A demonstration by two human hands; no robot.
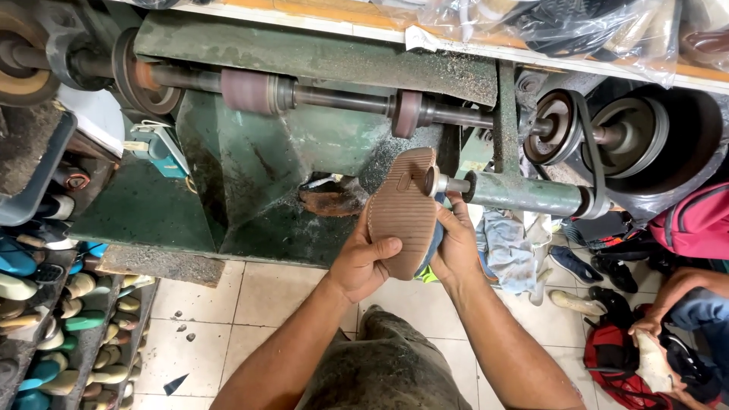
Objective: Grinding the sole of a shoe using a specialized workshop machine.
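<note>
A cramped shoe-repair workshop with a pale tiled floor [205, 304] fills the view, dominated by a worn green finishing machine [250, 167] dusted with grey grit. At the far left, racks of shoe soles [83, 319] in blue, green and cream stand in rows, running from the machine's side down to the near edge. Along the top of the machine runs a long horizontal shaft [334, 99] carrying a reddish sanding drum [250, 91] and a smaller wheel [408, 114]. On the machine's lower ledge lies a scuffed brown shoe piece [330, 196].

At centre, both hands are clamped on a brown sandal sole [402, 212], held upright with its ribbed tread facing the camera. The tread is cut in fine parallel grooves, with pale stitching along its left rim, and a slot near the top. The left hand [361, 262] grips the lower left edge, thumb laid across the tread; the right hand [456, 243] holds the right edge, from behind. The sole's upper right edge sits against a small spindle tip [439, 182] projecting from a green arm [524, 193].

Further right are pulleys with a black drive belt [588, 144], a heap of rags [509, 243], dark shoes [600, 273] on the floor and a pink bag [695, 224]. At the near right, another person's arm [676, 292] reaches over a red bag [615, 364].
</note>
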